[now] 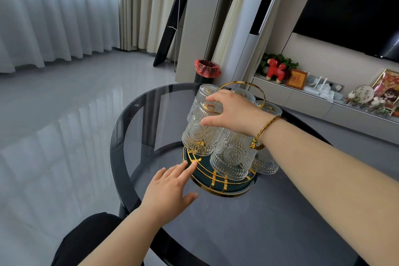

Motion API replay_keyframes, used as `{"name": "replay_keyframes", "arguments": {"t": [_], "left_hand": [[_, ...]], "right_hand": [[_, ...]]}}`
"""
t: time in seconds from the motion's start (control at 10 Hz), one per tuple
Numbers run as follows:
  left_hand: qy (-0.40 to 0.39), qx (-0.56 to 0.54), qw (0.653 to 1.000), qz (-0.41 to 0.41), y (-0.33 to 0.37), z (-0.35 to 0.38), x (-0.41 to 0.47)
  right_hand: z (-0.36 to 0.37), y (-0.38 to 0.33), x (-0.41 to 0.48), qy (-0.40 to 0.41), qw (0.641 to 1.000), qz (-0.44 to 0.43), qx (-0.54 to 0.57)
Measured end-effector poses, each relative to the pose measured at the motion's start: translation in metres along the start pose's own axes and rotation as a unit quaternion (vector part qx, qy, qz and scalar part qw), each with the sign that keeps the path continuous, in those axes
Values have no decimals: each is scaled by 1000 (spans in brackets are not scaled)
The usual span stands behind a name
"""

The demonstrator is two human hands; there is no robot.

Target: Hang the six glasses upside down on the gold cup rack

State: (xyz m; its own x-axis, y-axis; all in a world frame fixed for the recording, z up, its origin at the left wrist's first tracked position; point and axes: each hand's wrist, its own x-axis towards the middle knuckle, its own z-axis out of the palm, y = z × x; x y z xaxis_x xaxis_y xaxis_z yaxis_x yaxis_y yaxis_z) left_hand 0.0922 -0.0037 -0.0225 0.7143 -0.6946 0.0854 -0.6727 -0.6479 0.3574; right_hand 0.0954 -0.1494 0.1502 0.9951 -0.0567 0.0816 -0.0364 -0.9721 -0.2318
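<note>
Six upturned glasses on one gold rack; right hand gripping one glass, left hand open.

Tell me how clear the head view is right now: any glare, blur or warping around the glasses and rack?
Head view: daylight from the curtained window glares on the floor and the glass table; wide-angle bend curves the walls and table rim; the glasses and gold rack are fairly sharp, the clear glass overlapping confusingly; the right hand hides the rack's centre; the left hand casts a soft shadow.
</note>
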Motion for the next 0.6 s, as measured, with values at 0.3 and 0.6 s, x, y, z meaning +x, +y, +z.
{"name": "replay_keyframes", "arguments": {"t": [0.3,0.6], "left_hand": [[-8,2,1000,-10,9,12,39],[52,-47,997,-22,9,14,37]], "right_hand": [[-4,29,15,11,999,38,-7],[0,37,-35,248,961,1,123]]}}
